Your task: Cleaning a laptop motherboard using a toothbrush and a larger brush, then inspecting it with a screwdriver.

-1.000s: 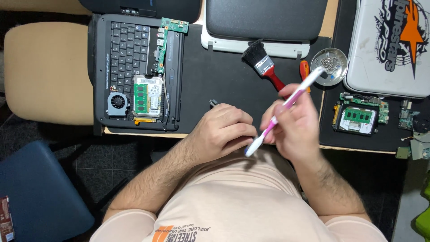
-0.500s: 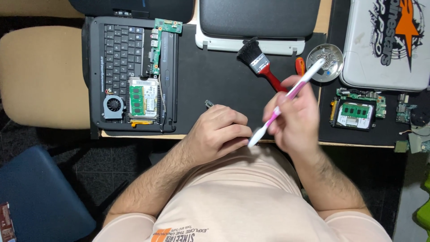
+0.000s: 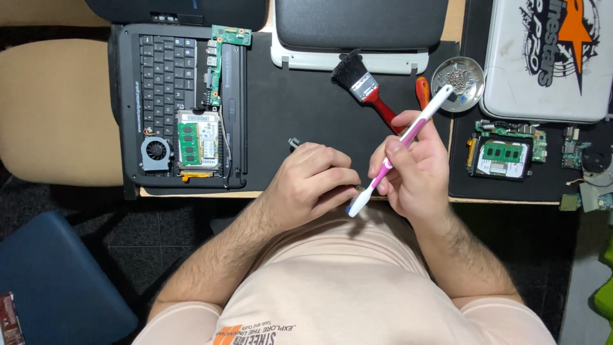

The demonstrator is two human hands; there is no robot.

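Since a second ago the hands have barely shifted; the brush head has come down closer to the left fingers. The right hand [image 3: 418, 169] grasps a toothbrush [image 3: 399, 150] mid-handle, like a pen, bristles angled down at the surface [image 3: 287, 115] edge. The left hand [image 3: 310, 185] is clenched around a small dark part [image 3: 295, 142], mostly hidden, perhaps a connector, steadying it under the bristles. A paintbrush [image 3: 364, 86] and screw dish [image 3: 457, 75] lie within reach beyond; the opened laptop [image 3: 182, 108] sits left.
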